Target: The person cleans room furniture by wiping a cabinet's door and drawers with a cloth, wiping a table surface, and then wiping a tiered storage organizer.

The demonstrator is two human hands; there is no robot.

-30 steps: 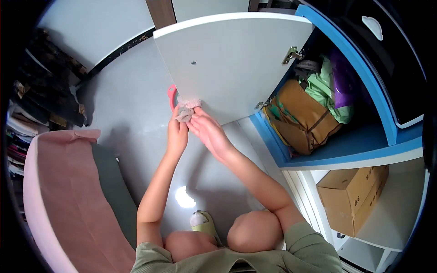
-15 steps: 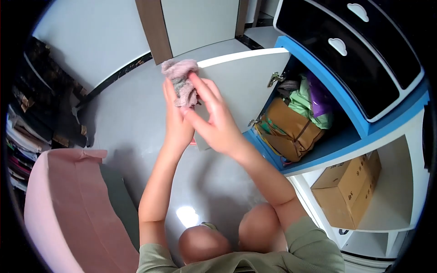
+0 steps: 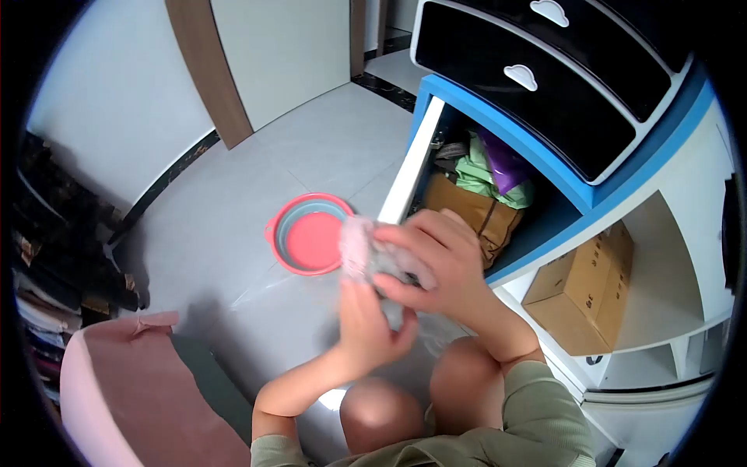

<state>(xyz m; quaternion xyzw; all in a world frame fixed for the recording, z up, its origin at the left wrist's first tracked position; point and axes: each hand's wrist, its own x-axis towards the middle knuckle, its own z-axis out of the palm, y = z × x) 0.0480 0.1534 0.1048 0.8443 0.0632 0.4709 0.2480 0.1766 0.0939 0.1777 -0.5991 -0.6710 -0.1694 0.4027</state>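
A crumpled pink and grey cloth [image 3: 356, 247] is held between both hands, just right of a basin, and is partly blurred. My left hand [image 3: 369, 327] grips it from below, fingers closed on it. From the right, my right hand [image 3: 443, 261] pinches the cloth between thumb and fingers. The red and grey basin [image 3: 311, 237] stands on the floor, with its right rim partly behind the cloth. Behind my right hand, the white cabinet door [image 3: 412, 159] stands ajar, seen nearly edge-on.
The blue-framed cabinet [image 3: 545, 156] holds a brown bag [image 3: 467, 204], a green bag [image 3: 476, 173] and a purple bag [image 3: 506, 159]. A cardboard box [image 3: 583, 288] sits on the lower shelf. A pink padded seat [image 3: 148, 389] is at lower left, dark hanging clothes [image 3: 62, 226] at left.
Both hands have moved right and down with the cloth, off the door's edge. The door has swung further toward the cabinet, and the basin has come into full view as the camera turned.
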